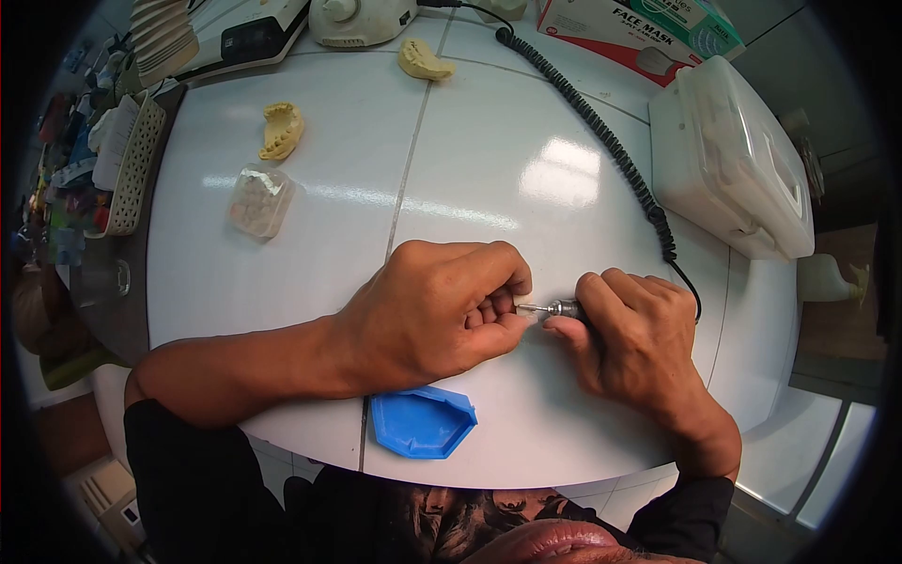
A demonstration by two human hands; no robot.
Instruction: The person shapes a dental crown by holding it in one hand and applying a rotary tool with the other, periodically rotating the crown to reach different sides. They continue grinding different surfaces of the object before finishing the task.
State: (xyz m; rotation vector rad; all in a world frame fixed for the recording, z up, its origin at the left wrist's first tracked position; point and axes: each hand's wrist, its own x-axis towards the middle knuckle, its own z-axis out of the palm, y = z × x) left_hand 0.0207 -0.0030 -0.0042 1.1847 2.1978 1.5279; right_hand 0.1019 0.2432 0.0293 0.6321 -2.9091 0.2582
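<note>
Gripping a dark, metallic-nosed rotary handpiece (567, 308), the right hand (634, 329) has its fingers curled around the barrel, with the slim silver bit (536, 307) pointing left. The left hand (423, 301) is nearly closed, thumb and fingertips pinching a small pale piece (526, 301) at the bit's tip; the fingers hide most of it, so its shape cannot be told. Both lie above the front part of the white tiled tabletop (338, 273).

A blue angular tray (423, 425) sits just beside the left wrist, on the near side. Farther back are a clear plastic box (260, 201) with pale contents, and two yellow dental casts, one (282, 131) near the box, the other (423, 60) near a cream control unit (362, 21). A black coiled cord (601, 132) curves down toward the right hand, passing beside a white lidded case (728, 155). "FACE MASK" reads on a red-and-white carton (629, 42); its smaller print is unclear.
</note>
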